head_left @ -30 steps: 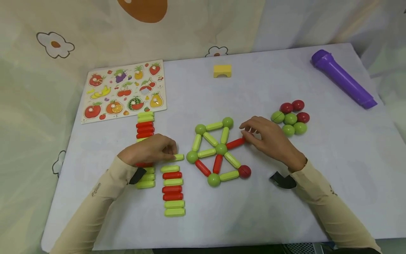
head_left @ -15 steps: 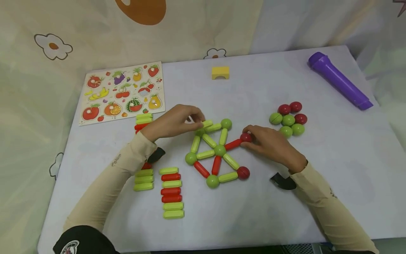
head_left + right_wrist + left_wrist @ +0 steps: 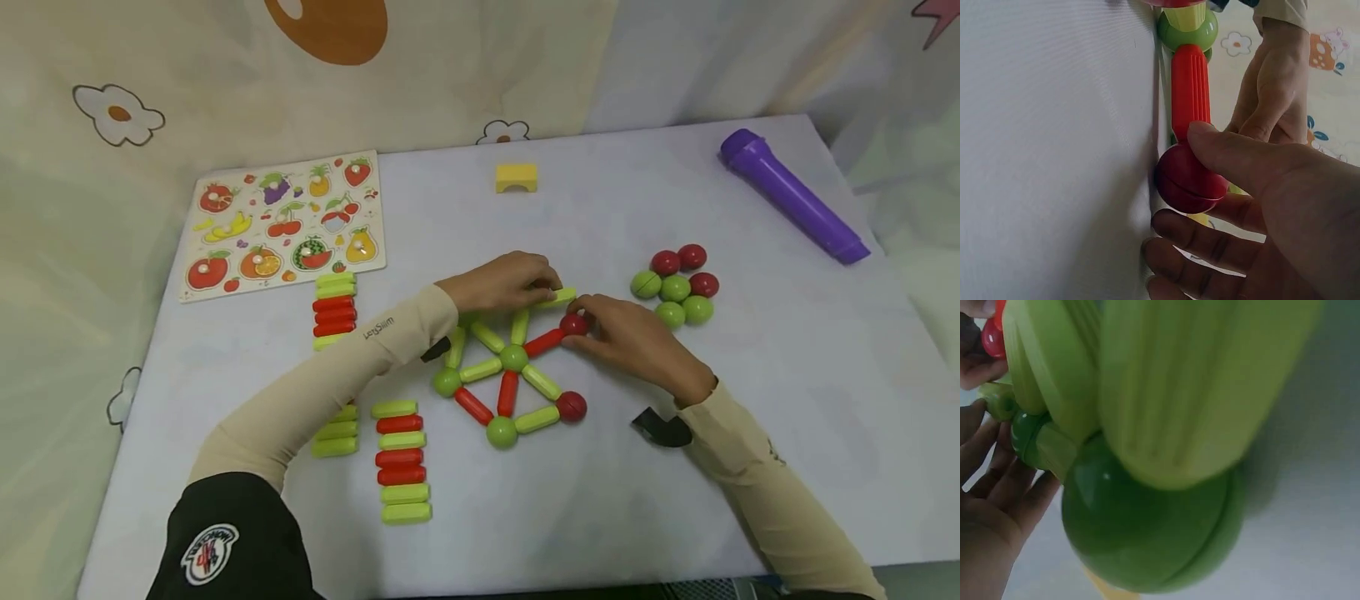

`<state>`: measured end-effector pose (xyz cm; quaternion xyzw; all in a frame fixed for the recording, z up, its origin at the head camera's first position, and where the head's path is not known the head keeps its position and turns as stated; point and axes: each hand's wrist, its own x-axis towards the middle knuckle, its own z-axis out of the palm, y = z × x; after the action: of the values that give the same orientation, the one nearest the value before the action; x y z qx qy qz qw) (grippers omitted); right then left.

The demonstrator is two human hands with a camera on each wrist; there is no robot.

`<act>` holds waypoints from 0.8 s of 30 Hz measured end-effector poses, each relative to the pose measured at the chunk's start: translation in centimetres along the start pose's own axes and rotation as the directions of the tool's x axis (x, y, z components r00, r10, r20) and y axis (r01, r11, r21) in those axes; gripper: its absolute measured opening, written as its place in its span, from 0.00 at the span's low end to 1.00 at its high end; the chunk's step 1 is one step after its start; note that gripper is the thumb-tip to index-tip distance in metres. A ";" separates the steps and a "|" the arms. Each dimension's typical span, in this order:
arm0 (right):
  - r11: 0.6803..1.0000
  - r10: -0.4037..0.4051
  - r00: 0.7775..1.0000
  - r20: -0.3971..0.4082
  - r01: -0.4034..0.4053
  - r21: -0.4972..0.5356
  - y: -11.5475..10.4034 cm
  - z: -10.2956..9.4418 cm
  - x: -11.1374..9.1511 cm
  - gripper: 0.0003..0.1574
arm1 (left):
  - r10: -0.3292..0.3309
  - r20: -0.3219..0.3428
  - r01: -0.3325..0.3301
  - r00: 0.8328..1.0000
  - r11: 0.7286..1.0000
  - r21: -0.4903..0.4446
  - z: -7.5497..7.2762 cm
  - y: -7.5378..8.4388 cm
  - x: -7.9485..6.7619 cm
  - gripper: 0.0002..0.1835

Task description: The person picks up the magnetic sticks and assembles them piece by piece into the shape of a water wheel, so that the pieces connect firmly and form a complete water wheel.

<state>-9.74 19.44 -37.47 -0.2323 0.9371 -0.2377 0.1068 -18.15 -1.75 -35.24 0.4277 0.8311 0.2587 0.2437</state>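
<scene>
A flat lattice of green and red toy rods joined by balls lies mid-table, around a green centre ball (image 3: 514,358). My left hand (image 3: 506,282) reaches over its far side and pinches a loose green rod (image 3: 558,297), slanting toward the red ball (image 3: 574,324). My right hand (image 3: 633,337) grips that ball between thumb and fingers, at the outer end of a red rod (image 3: 1190,87). In the head view, my left hand and forearm hide the lattice's far-left corner. The left wrist view shows a green ball (image 3: 1141,519) close up, with rods running from it.
Two columns of rods (image 3: 402,458) lie left of the lattice, one partly under my left sleeve. Several loose red and green balls (image 3: 675,289) cluster at right. Farther back are a fruit puzzle board (image 3: 285,225), a yellow arch block (image 3: 517,177) and a purple microphone-shaped toy (image 3: 795,196).
My left hand has carried the green rod from the left column, over the lattice, to its far right. My right hand has taken hold of the red ball at the red rod's end.
</scene>
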 end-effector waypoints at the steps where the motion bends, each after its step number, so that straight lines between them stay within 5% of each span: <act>1: 1.000 -0.002 1.000 -0.002 0.002 0.003 0.0 0.0 0.1 0.24 | -0.006 0.003 0.006 1.000 1.000 0.004 -0.1 -0.1 -0.1 0.13; 9: 0.996 -0.034 0.999 -0.004 0.034 0.078 0.7 -0.2 1.9 0.26 | -0.156 -0.120 0.149 0.980 0.987 -0.061 -0.4 -1.9 -3.2 0.10; 13: 0.991 -0.038 0.999 0.032 0.034 0.132 1.2 -0.4 2.4 0.27 | -0.196 -0.124 0.187 0.973 0.979 -0.077 0.0 -2.1 -3.9 0.12; 20: 0.987 -0.059 0.997 0.043 0.052 0.155 1.3 -0.3 2.5 0.28 | -0.262 -0.098 0.273 0.960 0.954 0.124 1.0 -0.5 -2.4 0.19; 24: 0.983 -0.069 0.997 0.022 0.064 0.173 1.4 -0.1 2.3 0.27 | -0.281 -0.078 0.291 0.956 0.943 0.163 1.2 0.3 -1.4 0.17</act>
<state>-12.33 19.45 -38.32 -0.2569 0.9031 -0.3180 0.1317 -16.50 -2.53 -35.69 0.3150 0.9099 0.1590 0.2181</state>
